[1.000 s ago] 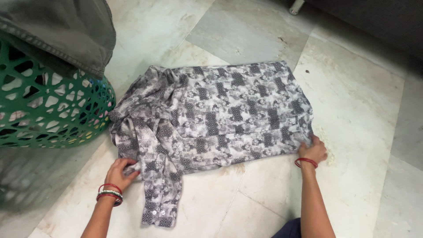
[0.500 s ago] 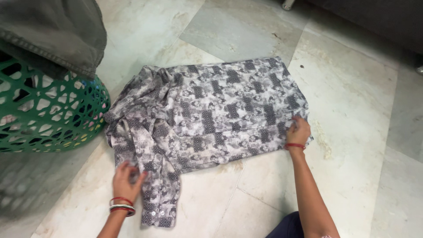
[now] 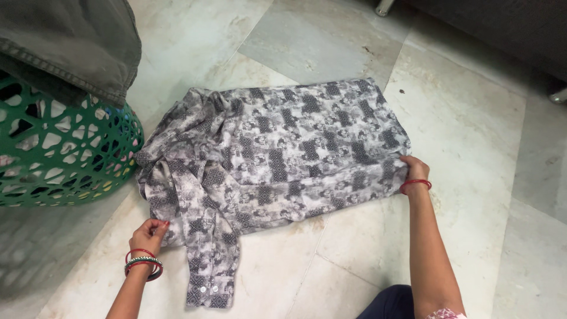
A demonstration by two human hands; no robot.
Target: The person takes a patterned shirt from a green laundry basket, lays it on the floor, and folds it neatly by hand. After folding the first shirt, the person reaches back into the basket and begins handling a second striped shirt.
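Nearest, at seven o'clock, the left hand point(image 3: 149, 234) is pinching the shirt point(image 3: 277, 153) at its rumpled collar end; at three o'clock the right hand point(image 3: 414, 169) is gripping the hem corner. The shirt is lying mostly flat on the marble floor point(image 3: 472, 118), body spread, one sleeve point(image 3: 209, 266) trailing toward six, not yet folded in. At nine o'clock a green basket point(image 3: 59, 159) is sitting under a dark garment point(image 3: 71, 41).

Left hand point(image 3: 149, 232) low at lower left, fingers curled shut in a pinch, knuckles up, forearm angled in from bottom edge. Red and green bangles on wrist. Right hand point(image 3: 414, 168) further up and out at right, fingers curled under in a grip, arm nearly straight, red thread on wrist.
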